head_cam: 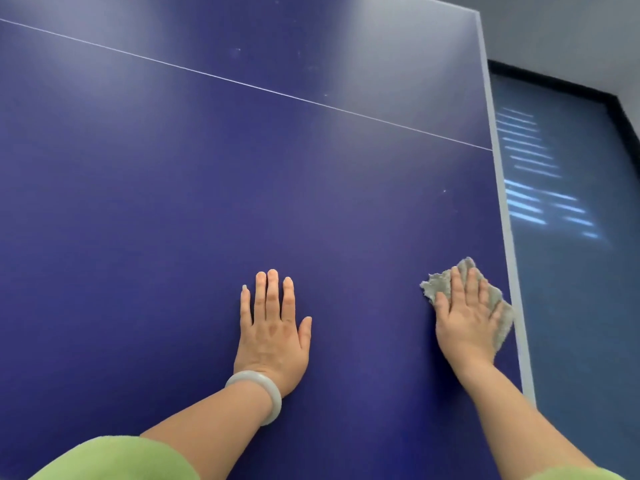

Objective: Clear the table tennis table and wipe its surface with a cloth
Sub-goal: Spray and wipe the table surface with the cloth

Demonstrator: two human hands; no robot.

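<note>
Over by the right-hand edge of the blue bench, the grey cloth lies flat on the top, with its outer side just reaching the pale edge strip. The right hand is pressed down on it with the fingers straight, so it covers most of the cloth's middle and only the frayed borders stick out around it. The left hand is well apart from that, palm down on the bare blue surface, fingers straight and close together, holding nothing. A pale bangle sits on that wrist, and green sleeves show at the bottom corners. A thin white line runs slantwise across the bench beyond both hands, and a few small pale specks dot the surface. Past the edge there's dark blue floor with stripes of light on it, then black skirting and a grey wall.
</note>
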